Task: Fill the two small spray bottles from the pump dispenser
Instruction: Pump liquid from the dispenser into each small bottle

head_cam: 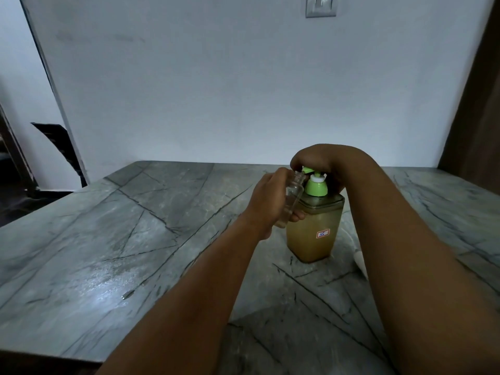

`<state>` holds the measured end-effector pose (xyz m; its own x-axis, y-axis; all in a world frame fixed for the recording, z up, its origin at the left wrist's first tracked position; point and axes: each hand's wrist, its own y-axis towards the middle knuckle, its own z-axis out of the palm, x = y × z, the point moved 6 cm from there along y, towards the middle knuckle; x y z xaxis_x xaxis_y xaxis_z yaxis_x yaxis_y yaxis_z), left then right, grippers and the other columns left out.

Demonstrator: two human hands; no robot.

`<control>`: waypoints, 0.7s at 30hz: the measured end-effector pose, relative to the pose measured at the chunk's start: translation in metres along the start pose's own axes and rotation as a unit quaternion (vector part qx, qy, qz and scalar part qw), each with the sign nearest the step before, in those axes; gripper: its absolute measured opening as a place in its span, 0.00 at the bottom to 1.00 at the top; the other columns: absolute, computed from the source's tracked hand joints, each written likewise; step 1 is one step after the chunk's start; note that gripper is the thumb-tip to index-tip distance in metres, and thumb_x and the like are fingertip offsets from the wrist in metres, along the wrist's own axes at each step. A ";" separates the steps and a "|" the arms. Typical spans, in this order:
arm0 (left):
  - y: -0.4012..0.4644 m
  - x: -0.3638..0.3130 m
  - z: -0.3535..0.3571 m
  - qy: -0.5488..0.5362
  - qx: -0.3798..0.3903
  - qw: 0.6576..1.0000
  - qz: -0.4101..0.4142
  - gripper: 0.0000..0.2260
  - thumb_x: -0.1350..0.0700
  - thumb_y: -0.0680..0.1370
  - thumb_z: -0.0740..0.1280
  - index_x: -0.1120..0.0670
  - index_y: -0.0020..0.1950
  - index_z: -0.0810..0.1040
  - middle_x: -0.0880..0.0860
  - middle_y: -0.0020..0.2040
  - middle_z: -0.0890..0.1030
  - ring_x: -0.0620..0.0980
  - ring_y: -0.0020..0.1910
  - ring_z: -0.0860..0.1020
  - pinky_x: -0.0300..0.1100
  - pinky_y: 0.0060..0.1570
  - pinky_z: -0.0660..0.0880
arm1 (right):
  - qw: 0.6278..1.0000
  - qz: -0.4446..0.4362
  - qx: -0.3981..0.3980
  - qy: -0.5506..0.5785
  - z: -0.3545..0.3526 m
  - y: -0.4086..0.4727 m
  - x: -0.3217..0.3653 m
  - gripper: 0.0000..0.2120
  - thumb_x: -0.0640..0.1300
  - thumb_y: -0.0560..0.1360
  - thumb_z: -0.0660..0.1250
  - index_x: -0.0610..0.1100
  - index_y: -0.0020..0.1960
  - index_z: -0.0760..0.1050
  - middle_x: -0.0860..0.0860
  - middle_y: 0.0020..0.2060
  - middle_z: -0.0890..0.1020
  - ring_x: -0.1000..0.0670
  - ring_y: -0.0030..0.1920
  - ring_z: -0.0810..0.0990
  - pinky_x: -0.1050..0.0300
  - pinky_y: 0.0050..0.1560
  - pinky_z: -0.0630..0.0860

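Observation:
A square pump dispenser of yellowish liquid, with a green and white pump top, stands on the grey marble table right of centre. My right hand lies over the pump head from above, its fingers curled down over the green nozzle. My left hand grips a small clear spray bottle, cap off, tilted with its open neck right under the nozzle. A second spray bottle is not in sight.
A white wall with a switch plate rises just behind the table. A dark chair stands at the far left. A pale object peeks out beside my right forearm, mostly hidden.

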<state>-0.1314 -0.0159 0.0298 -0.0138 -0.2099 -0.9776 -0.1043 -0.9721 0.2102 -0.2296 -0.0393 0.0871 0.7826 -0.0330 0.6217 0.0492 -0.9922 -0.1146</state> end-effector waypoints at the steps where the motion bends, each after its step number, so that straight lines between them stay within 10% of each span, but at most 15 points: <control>1: 0.000 0.000 0.000 0.002 0.000 1.000 0.000 0.17 0.53 0.80 0.53 0.61 0.50 0.77 0.60 0.34 0.79 0.53 0.26 0.77 0.39 0.25 0.72 | 1.000 0.002 0.001 -0.004 0.001 0.000 -0.001 0.14 0.41 0.75 0.57 0.42 0.31 0.63 0.45 0.30 0.66 0.47 0.30 0.64 0.58 0.36 0.63; 10: 0.001 0.001 -0.001 0.020 -0.001 1.000 0.007 0.18 0.52 0.82 0.51 0.61 0.54 0.76 0.59 0.35 0.79 0.52 0.26 0.78 0.38 0.25 0.73 | 0.996 0.005 0.003 0.091 -0.006 0.002 -0.006 0.13 0.54 0.76 0.59 0.46 0.38 0.66 0.46 0.34 0.71 0.46 0.33 0.69 0.54 0.43 0.68; 21: 0.000 -0.002 0.000 0.013 -0.001 1.000 0.016 0.16 0.53 0.81 0.53 0.59 0.46 0.77 0.59 0.32 0.79 0.53 0.25 0.77 0.38 0.24 0.72 | 1.000 -0.003 -0.006 -0.011 -0.002 -0.001 0.000 0.10 0.42 0.74 0.58 0.43 0.35 0.64 0.45 0.32 0.67 0.47 0.32 0.65 0.59 0.36 0.65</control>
<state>-0.1315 -0.0160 0.0318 0.0091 -0.2442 -0.9697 -0.1027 -0.9648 0.2420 -0.2305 -0.0381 0.0888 0.7956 -0.0247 0.6054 0.0462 -0.9938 -0.1013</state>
